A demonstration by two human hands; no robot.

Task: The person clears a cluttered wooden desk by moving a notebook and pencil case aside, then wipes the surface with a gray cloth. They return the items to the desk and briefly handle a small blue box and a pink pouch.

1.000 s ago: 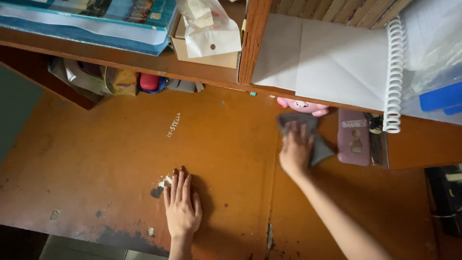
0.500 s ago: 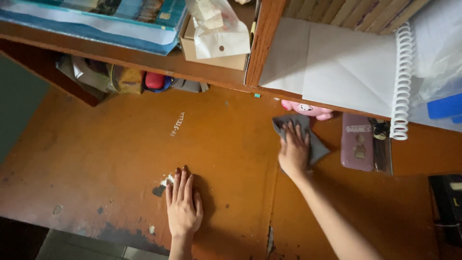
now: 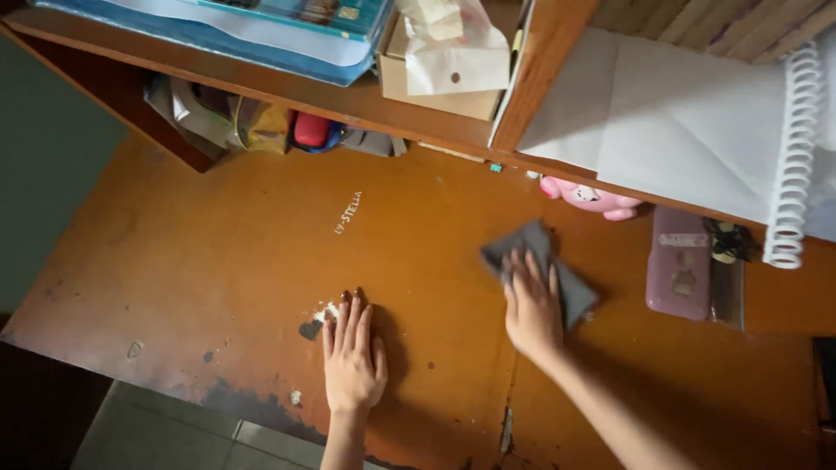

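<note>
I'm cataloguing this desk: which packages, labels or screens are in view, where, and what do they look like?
Cardboard box: on the shelf, tan, rectangular.
Paper bag: in front of the box, white, crumpled, with a punched hole.
Small sticker: on the shelf's front edge, teal, square.
Phone case: on the desk right of the right hand, mauve, rounded, with pale stickers.
Screens: none.

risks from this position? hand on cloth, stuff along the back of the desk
1. The right hand presses the grey cloth close to the pink toy and the pink phone case; a wide sweep could knock them.
2. The chipped desk edge near the left hand might snag the cloth or shed flakes.
</note>
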